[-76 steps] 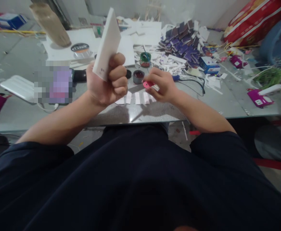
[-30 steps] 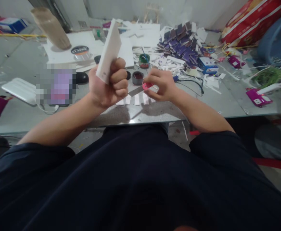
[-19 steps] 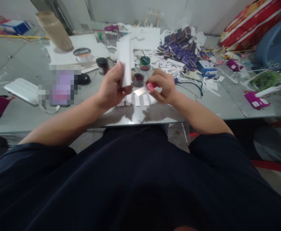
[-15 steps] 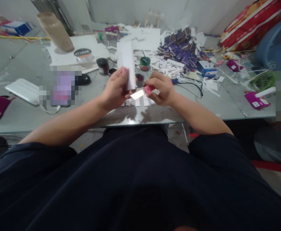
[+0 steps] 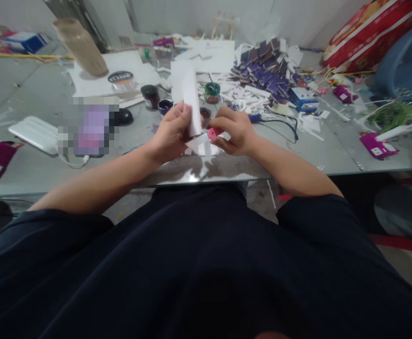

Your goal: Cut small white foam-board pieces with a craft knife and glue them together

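My left hand (image 5: pixel 169 134) is closed on a white foam board strip (image 5: pixel 186 90), which stands nearly upright over the table's front edge. My right hand (image 5: pixel 234 131) grips a pink-handled utility knife (image 5: pixel 211 134). Its blade (image 5: pixel 198 140) points left and meets the bottom of the strip by my left fingers. Several small white cut pieces (image 5: pixel 206 149) lie on the table just under the two hands.
Small paint pots (image 5: pixel 165 105) and a green one (image 5: pixel 212 89) stand behind the hands. A heap of purple and white scraps (image 5: pixel 265 70) lies at the back right, white sheets (image 5: pixel 121 70) at the back left. A black mouse (image 5: pixel 124 116) and purple packets (image 5: pixel 378 145) lie about.
My left hand has lowered the white strip from a raised, tilted hold and turned it upright near the table. The knife blade has come out and moved left to the strip's bottom.
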`<state>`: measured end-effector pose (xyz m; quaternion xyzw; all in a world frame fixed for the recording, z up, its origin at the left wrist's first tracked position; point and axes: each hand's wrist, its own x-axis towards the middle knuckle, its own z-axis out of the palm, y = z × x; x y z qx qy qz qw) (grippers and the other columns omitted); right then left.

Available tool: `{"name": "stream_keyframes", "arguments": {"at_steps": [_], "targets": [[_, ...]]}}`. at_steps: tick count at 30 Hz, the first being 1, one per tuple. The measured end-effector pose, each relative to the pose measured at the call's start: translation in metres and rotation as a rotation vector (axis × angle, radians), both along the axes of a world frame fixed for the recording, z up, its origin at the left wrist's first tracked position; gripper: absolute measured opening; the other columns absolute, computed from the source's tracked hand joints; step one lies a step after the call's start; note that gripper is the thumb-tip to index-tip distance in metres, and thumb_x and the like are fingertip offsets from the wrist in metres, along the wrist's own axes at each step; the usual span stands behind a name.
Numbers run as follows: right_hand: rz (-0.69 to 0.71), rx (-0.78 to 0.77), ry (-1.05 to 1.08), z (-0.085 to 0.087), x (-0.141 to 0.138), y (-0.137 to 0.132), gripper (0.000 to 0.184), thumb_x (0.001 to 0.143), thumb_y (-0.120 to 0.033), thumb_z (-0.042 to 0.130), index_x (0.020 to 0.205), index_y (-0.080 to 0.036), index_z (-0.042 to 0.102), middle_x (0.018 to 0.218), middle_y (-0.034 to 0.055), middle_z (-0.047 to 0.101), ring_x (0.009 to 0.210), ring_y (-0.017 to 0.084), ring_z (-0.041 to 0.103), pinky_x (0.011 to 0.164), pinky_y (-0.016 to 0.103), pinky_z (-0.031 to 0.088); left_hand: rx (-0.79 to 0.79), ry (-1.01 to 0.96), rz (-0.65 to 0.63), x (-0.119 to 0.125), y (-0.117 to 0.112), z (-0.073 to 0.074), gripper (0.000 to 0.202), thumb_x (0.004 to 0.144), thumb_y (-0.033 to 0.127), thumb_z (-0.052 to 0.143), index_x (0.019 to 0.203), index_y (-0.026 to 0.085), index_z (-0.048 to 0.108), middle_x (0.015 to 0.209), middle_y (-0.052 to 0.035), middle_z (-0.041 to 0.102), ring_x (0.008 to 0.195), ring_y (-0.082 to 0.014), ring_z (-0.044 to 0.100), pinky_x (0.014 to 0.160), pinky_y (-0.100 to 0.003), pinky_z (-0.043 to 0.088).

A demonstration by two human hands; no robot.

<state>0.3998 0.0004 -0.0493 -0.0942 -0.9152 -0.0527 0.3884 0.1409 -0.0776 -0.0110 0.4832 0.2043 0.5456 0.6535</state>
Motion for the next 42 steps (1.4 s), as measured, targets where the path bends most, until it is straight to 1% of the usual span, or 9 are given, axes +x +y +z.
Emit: {"name": "stream_keyframes", "arguments": {"at_steps": [6, 10, 15, 21, 23, 28, 33, 37, 42], "targets": [[0.001, 0.044, 0.005, 0.004, 0.000, -0.005, 0.065, 0.138, -0.081, 0.040, 0.151, -0.026, 0.074, 0.128, 0.0103, 0.076, 0.094, 0.023, 0.066, 0.082, 0.040, 0.054, -0.043, 0.023, 0.033, 0.001, 0.000, -0.001, 0.042, 0.129, 0.037, 0.086, 0.092, 0.026, 0.066, 0.080, 0.0020, 0.069, 0.061, -0.0142, 0.058, 0.058, -0.026, 0.048], [-0.031, 0.009, -0.031, 0.004, 0.000, -0.005, 0.073, 0.136, -0.086, 0.036, 0.150, -0.027, 0.076, 0.131, 0.0116, 0.074, 0.098, 0.026, 0.070, 0.088, 0.043, 0.058, -0.047, 0.042, 0.037, 0.001, 0.002, -0.002, 0.041, 0.127, 0.037, 0.087, 0.093, 0.026, 0.066, 0.083, 0.0003, 0.074, 0.063, -0.0141, 0.059, 0.056, -0.027, 0.046], [-0.063, -0.062, -0.043, 0.007, -0.002, -0.007, 0.071, 0.133, -0.087, 0.039, 0.142, -0.027, 0.077, 0.131, 0.0120, 0.072, 0.099, 0.027, 0.070, 0.088, 0.044, 0.059, -0.040, 0.039, 0.065, 0.002, 0.003, -0.005, 0.044, 0.128, 0.046, 0.087, 0.094, 0.027, 0.067, 0.083, 0.0000, 0.074, 0.066, -0.0169, 0.066, 0.059, -0.030, 0.054], [-0.054, -0.039, -0.050, 0.007, -0.003, -0.009, 0.077, 0.134, -0.089, 0.035, 0.145, -0.026, 0.078, 0.130, 0.0110, 0.071, 0.100, 0.026, 0.073, 0.090, 0.043, 0.060, 0.027, 0.061, 0.043, 0.000, 0.007, -0.013, 0.042, 0.123, 0.050, 0.094, 0.098, 0.027, 0.070, 0.079, 0.0008, 0.074, 0.068, -0.0181, 0.072, 0.060, -0.029, 0.061], [-0.062, -0.004, -0.040, 0.008, -0.002, -0.010, 0.076, 0.135, -0.088, 0.036, 0.147, -0.027, 0.078, 0.128, 0.0108, 0.074, 0.098, 0.026, 0.073, 0.088, 0.043, 0.059, 0.023, 0.051, 0.046, -0.001, 0.009, -0.015, 0.043, 0.123, 0.053, 0.094, 0.100, 0.027, 0.070, 0.078, 0.0019, 0.073, 0.065, -0.0174, 0.071, 0.056, -0.027, 0.058], [-0.006, 0.113, 0.045, 0.011, -0.002, -0.009, 0.056, 0.139, -0.074, 0.046, 0.148, -0.028, 0.077, 0.124, 0.0090, 0.080, 0.090, 0.023, 0.069, 0.077, 0.039, 0.052, 0.003, 0.061, 0.030, 0.001, 0.008, -0.017, 0.048, 0.120, 0.064, 0.096, 0.104, 0.028, 0.069, 0.076, 0.0029, 0.071, 0.059, -0.0162, 0.066, 0.049, -0.027, 0.051], [-0.036, 0.087, 0.012, 0.003, 0.001, 0.003, 0.071, 0.139, -0.081, 0.034, 0.150, -0.026, 0.077, 0.122, 0.0089, 0.076, 0.091, 0.025, 0.068, 0.081, 0.041, 0.055, 0.091, 0.045, 0.035, 0.004, 0.005, -0.014, 0.044, 0.117, 0.057, 0.100, 0.101, 0.029, 0.070, 0.079, 0.0017, 0.075, 0.054, -0.0150, 0.059, 0.047, -0.030, 0.048], [-0.050, 0.041, 0.007, -0.002, 0.004, 0.015, 0.079, 0.135, -0.090, 0.033, 0.150, -0.027, 0.079, 0.120, 0.0076, 0.071, 0.093, 0.026, 0.070, 0.089, 0.044, 0.060, -0.024, 0.091, 0.065, 0.003, 0.003, -0.010, 0.040, 0.119, 0.056, 0.099, 0.108, 0.029, 0.072, 0.078, 0.0031, 0.071, 0.055, -0.0169, 0.065, 0.047, -0.028, 0.048], [-0.056, 0.054, 0.053, -0.002, 0.009, 0.020, 0.072, 0.135, -0.087, 0.038, 0.147, -0.029, 0.079, 0.118, 0.0088, 0.075, 0.091, 0.026, 0.069, 0.087, 0.044, 0.061, -0.110, 0.053, 0.088, 0.004, 0.002, -0.009, 0.038, 0.120, 0.058, 0.098, 0.115, 0.029, 0.074, 0.081, 0.0031, 0.072, 0.056, -0.0174, 0.070, 0.048, -0.025, 0.051]]}}
